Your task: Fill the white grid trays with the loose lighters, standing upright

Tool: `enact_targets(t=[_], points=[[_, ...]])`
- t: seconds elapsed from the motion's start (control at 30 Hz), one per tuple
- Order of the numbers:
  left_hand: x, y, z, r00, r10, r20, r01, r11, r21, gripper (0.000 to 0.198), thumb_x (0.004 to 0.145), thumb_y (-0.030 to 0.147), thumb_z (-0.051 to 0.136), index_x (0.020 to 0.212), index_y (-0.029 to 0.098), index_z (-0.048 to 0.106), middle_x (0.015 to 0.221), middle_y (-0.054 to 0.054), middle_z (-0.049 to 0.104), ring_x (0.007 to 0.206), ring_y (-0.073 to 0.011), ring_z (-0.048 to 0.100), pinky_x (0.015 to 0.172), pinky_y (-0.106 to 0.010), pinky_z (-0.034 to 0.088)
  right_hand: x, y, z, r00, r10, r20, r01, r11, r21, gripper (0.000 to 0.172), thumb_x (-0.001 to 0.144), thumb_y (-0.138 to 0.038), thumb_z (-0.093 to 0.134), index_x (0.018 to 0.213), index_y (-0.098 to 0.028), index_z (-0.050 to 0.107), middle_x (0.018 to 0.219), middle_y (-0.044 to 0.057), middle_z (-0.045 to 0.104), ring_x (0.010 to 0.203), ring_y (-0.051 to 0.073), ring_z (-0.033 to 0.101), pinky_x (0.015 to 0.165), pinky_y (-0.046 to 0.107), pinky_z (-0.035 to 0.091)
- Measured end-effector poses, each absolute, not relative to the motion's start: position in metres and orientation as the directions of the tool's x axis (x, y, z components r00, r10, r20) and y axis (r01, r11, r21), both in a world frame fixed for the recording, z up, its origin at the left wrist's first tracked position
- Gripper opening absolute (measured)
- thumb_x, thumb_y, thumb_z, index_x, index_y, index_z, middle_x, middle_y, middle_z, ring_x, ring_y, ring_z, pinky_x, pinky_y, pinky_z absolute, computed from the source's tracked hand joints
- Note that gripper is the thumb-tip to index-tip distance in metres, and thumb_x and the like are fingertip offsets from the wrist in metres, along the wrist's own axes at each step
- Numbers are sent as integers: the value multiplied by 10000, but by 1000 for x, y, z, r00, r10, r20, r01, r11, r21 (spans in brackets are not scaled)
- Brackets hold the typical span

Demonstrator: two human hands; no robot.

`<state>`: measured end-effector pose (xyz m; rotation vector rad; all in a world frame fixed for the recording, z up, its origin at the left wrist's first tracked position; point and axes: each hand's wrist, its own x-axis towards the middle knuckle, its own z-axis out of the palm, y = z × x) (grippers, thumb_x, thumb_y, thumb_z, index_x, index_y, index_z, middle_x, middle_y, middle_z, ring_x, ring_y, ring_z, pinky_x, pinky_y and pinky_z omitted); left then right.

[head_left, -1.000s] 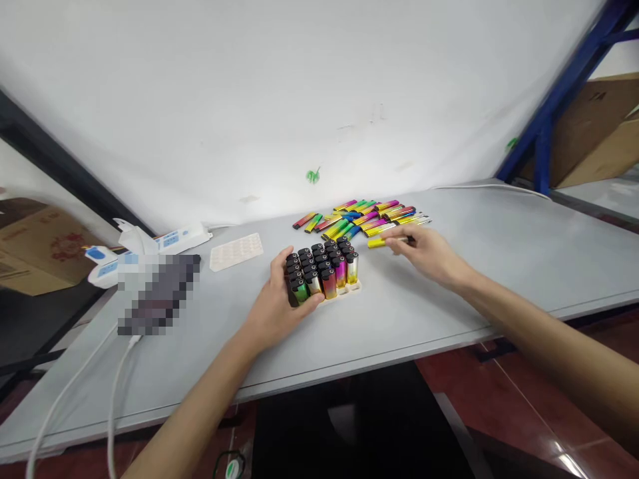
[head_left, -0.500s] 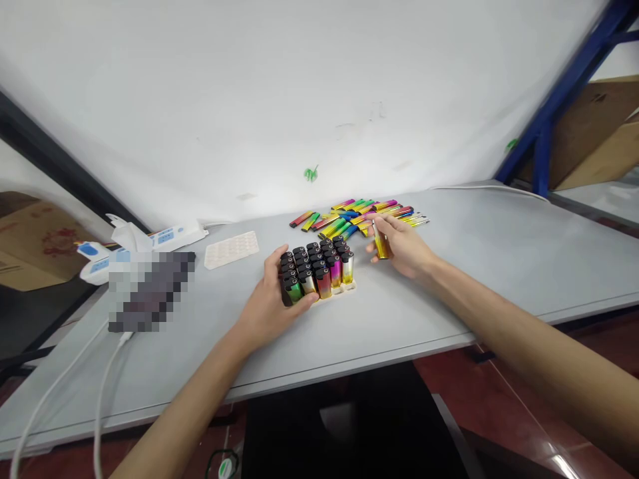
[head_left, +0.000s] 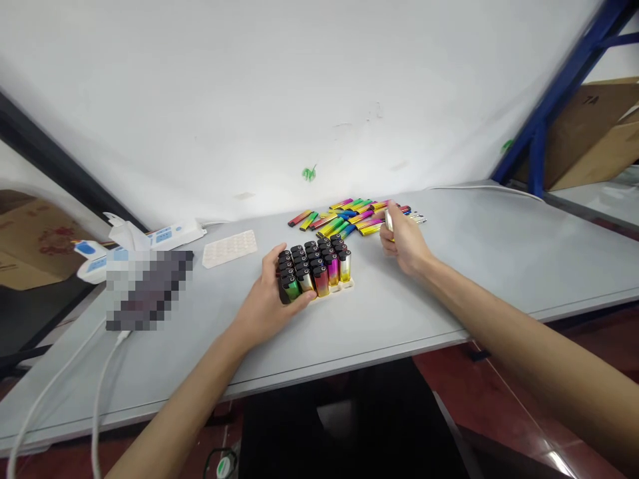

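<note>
Clasped the left end of a block of upright disposable lighters (head_left: 321,282) with the left hand (head_left: 262,303), thumb laid along the near side, fingers spread apart from it and bent round the left side. Had that block packed in close rows, black caps up, in a white slotted tray (head_left: 344,287), about midway between the near and far edges of the worktop (head_left: 424,313). Saw bare sockets at the tray's near right corner.

Pinched a silver metallic lighter (head_left: 389,219) roughly upright in the right hand (head_left: 405,243), thumb high against it, fingers curled tightly around, to the right of the tray. Could not tell its full colouring, with fingers covering most of it.

Found a pile of loose lighters (head_left: 332,226) lying flat and overlapping near the worktop's far edge, beyond the block and partly hidden by the right hand. Noted a pale cell-patterned tray (head_left: 229,248) left of the block, toward the far edge, and a white power strip (head_left: 172,234) by the far left corner. Saw a pixelated dark object (head_left: 154,286) near the left edge, too obscured to identify, with white cables (head_left: 102,392) trailing over the near edge.
</note>
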<state>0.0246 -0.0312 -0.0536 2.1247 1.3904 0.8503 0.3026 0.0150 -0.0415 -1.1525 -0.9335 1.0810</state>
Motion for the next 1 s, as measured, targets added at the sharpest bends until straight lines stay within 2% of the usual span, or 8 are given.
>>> enact_targets(t=[0.1,0.2,0.3,0.4,0.7,0.87,1.0], points=[[25,-31,-53,305,918,252,636,-394,664,923,798,445,690,1498,230,129,1313,-145,558,1135,-268,614,994,-461,484,305,17,-42,243,968,-55,-176,-12,-984,538,866,-668,434,577,-223,351,468,-84,198,386,63,126,359,224,97],[25,-31,-53,312,915,255,632,-400,664,924,802,442,686,1499,225,120,1311,-148,559,1127,-261,615,993,-453,486,306,19,-43,212,975,-71,-159,-37,-987,504,895,-560,391,536,-227,271,446,-73,189,382,67,115,359,228,89],[24,-31,-53,311,917,251,632,-397,666,923,803,442,686,1499,226,119,1316,-147,556,1139,-263,611,997,-455,485,305,18,-42,188,979,-75,-158,-45,-986,458,894,-474,374,523,-226,268,439,-69,187,383,71,111,361,225,92],[24,-31,-53,317,914,254,629,-403,665,927,801,448,688,1499,224,121,1316,-150,555,1146,-273,610,995,-465,485,304,16,-42,160,984,-73,-153,-48,-987,452,895,-465,364,523,-225,271,442,-68,188,388,71,106,363,222,97],[24,-31,-54,320,908,269,632,-417,653,924,803,460,689,1502,231,129,1297,-153,569,1143,-291,618,980,-485,491,301,13,-40,126,990,-61,-128,-45,-991,599,845,-711,430,528,-234,254,465,-77,164,399,65,89,385,237,71],[24,-30,-54,320,910,262,632,-412,657,927,805,458,688,1503,234,121,1303,-149,567,1126,-278,625,975,-467,496,304,17,-45,126,990,-56,-127,-40,-991,532,884,-594,406,518,-233,268,458,-66,183,392,68,97,373,230,81],[24,-31,-52,316,914,256,642,-404,651,931,804,467,686,1503,223,121,1306,-154,562,1135,-281,619,981,-471,491,304,17,-46,111,993,-31,-117,-18,-993,540,905,-573,390,508,-224,279,466,-62,185,386,63,98,374,223,82]])
